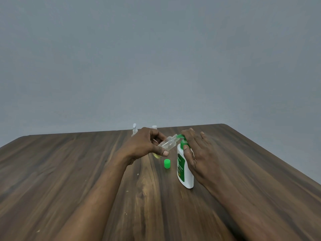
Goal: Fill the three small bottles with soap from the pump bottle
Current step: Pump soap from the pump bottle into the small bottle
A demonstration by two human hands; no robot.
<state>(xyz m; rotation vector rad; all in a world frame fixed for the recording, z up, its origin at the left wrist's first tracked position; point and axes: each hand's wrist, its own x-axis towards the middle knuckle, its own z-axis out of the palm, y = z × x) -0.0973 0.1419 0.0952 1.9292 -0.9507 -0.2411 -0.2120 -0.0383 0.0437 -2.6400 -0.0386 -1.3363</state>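
Head view: left hand (145,145) grip pinches the tilted small bottle (167,142), mouth at the pump bottle (185,171) spout; right hand (196,150) (fingers (188,136) straight) rests on the pump. Misalignment would likely spill soap onto the counter (69,171).

A table (78,171) fills the lower half of the frame, with a wall (156,58) behind it. Just right of centre, the pump bottle (185,173) stands upright on the table. The right hand (196,152) rests on its pump head from the right. Left of it, the left hand (144,145) holds a small bottle (169,142) tilted above the table, its mouth at the pump's spout. Below that bottle a loose cap (167,163) sits on the table, just left of the pump bottle. At the table's far edge, behind the left hand, stand a far-left bottle (134,130) and a far-right bottle (154,127) (mostly hidden).
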